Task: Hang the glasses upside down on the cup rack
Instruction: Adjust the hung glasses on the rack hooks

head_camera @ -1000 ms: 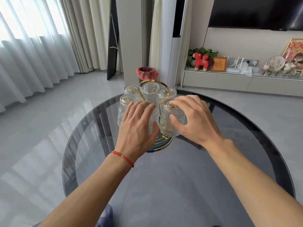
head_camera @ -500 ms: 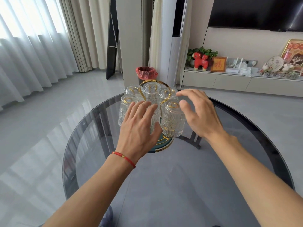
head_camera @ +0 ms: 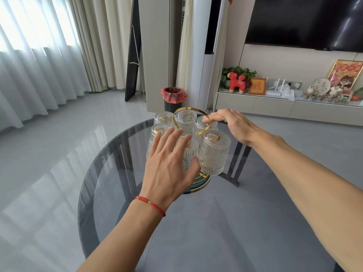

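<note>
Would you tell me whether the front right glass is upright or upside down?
Upside down: the front right glass shows its closed base on top, mouth facing down.

We find very little legible text in the head view. A small framed picture (head_camera: 257, 86) on the low cabinet (head_camera: 275, 107) carries one gold character on a red ground; its strokes are too small for us to read with certainty. A round plaque (head_camera: 321, 86) further right on the same cabinet bears dark handwritten characters, which we cannot resolve. A large framed poster (head_camera: 346, 75) leaning at the far right shows red figures along its top edge, blurred beyond reading. We see no readable label, brand or number on the glasses (head_camera: 214, 154), the cup rack (head_camera: 191, 110) or the desk (head_camera: 216, 232).
</note>
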